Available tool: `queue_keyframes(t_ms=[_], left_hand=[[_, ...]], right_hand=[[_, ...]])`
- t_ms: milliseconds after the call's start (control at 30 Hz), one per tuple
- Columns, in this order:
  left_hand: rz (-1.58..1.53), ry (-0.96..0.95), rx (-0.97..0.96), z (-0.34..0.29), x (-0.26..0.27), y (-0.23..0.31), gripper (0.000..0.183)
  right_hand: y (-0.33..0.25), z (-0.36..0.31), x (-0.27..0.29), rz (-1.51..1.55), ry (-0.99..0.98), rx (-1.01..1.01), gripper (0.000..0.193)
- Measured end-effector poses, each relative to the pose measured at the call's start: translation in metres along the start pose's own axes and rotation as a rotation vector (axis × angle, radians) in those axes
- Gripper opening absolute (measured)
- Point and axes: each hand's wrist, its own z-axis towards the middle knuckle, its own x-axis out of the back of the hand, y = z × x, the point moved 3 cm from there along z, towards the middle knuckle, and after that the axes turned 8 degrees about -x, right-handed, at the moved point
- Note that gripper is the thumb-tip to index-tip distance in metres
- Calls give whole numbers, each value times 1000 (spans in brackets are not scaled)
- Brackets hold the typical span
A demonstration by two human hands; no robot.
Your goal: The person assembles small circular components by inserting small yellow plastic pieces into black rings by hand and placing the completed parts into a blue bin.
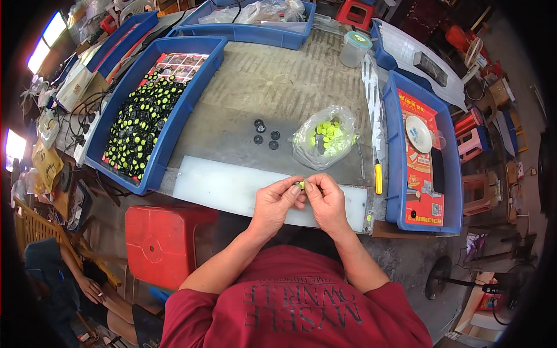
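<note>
Above the white board at the table's near edge, my left hand and my right hand meet fingertip to fingertip. Both pinch a small black disc with a yellow-green part, mostly covered by the fingers. Just beyond them sits a clear plastic bag, opened at the top, with yellow-green round pieces inside. Several loose black discs lie on the table left of the bag. A long blue tray at the left holds a heap of black discs with yellow-green centres.
To the right, a blue tray contains a white dish on red printed card. A yellow-handled tool lies beside the board. A lidded plastic tub stands farther back. A red stool and a seated person are at left.
</note>
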Motion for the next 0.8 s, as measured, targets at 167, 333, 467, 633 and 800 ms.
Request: queue_keyframes(t_ms=[167, 333, 467, 633, 800], left_hand=[[-120, -43, 102, -1, 3, 3, 27], [-127, -43, 163, -2, 2, 8, 27], [-131, -12, 148, -2, 3, 6, 26], [-128, 67, 102, -2, 3, 6, 25], [-116, 63, 82, -3, 1, 3, 25]], right_hand=[[5, 2, 2, 118, -60, -84, 11], [4, 3, 2, 229, -126, -147, 11], [-2, 2, 5, 215, -134, -157, 11], [-7, -1, 5, 103, -114, -152, 11], [-2, -3, 0, 154, -74, -136, 10]])
